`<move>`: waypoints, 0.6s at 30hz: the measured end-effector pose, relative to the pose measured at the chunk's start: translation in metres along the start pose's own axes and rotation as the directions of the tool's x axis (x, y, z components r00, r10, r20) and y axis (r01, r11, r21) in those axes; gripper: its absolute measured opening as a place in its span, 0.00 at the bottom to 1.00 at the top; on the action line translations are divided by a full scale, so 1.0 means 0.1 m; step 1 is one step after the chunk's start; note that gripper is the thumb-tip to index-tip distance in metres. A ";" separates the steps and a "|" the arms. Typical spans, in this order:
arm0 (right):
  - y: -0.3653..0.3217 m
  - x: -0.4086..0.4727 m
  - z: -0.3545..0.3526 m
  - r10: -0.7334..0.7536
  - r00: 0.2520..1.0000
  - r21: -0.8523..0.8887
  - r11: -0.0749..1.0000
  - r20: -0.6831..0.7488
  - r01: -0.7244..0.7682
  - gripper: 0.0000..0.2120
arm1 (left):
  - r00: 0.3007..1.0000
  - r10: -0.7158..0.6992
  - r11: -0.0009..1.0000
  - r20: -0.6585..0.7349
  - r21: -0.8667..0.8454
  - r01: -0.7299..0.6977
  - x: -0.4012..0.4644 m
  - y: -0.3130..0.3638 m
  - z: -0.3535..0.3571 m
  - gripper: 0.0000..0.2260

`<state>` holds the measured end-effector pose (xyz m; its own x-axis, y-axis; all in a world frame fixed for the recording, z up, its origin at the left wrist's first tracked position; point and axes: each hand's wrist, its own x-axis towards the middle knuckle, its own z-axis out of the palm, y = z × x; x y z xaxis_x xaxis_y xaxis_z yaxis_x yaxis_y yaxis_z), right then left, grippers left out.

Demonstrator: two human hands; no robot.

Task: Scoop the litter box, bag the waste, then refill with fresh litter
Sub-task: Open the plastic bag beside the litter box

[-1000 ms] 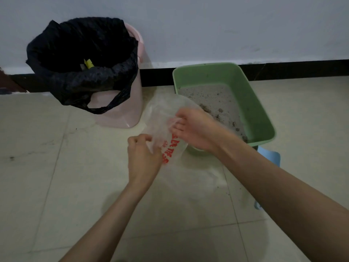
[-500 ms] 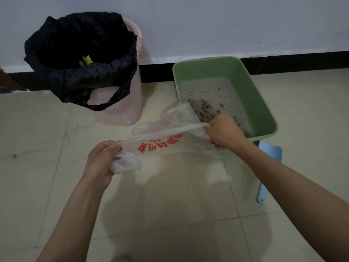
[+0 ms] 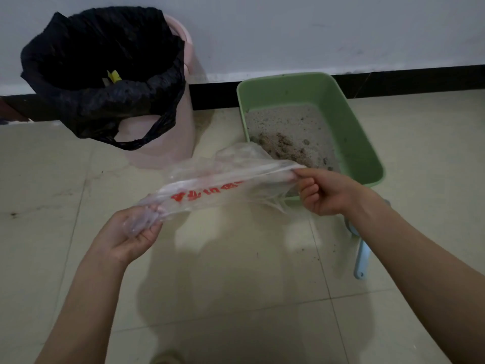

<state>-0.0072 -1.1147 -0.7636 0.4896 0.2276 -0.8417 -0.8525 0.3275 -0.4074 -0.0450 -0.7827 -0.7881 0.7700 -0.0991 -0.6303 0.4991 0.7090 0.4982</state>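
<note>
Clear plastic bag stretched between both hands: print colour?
Red lettering on the clear plastic bag; head view.

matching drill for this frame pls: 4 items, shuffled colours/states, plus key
Items:
1. plastic bag
2. litter box
3. bin
4. scoop

States:
A. pink, lined with a black bag
B. pale blue, lying on the floor
C. clear with red print, stretched between left hand and right hand
D. green, holding clumped litter

Pairs: 1-C, 2-D, 3-A, 4-B
</note>
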 end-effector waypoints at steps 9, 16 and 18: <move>0.00 -0.01 -0.17 0.045 0.999 -0.099 0.994 0.021 -0.043 0.14 | 0.998 -0.063 0.991 -0.020 0.120 0.065 -0.06 0.04 -0.02 0.15; 0.13 -0.01 0.09 -0.478 0.862 -0.984 0.043 -0.171 -0.171 0.20 | 0.992 0.121 0.988 -0.028 -0.097 -0.124 -0.03 -0.02 -0.16 0.06; 0.18 0.02 0.15 -0.582 0.810 -0.906 -0.301 -0.074 -0.299 0.20 | 0.985 0.172 0.981 0.008 -0.089 -0.171 -0.04 0.00 -0.20 0.07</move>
<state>-0.0185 -1.0948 -0.7669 0.8794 -0.0740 -0.4703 -0.0557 -0.9970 0.0528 -0.0557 -0.7682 -0.7976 0.8474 0.0190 -0.5306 0.3231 0.7746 0.5437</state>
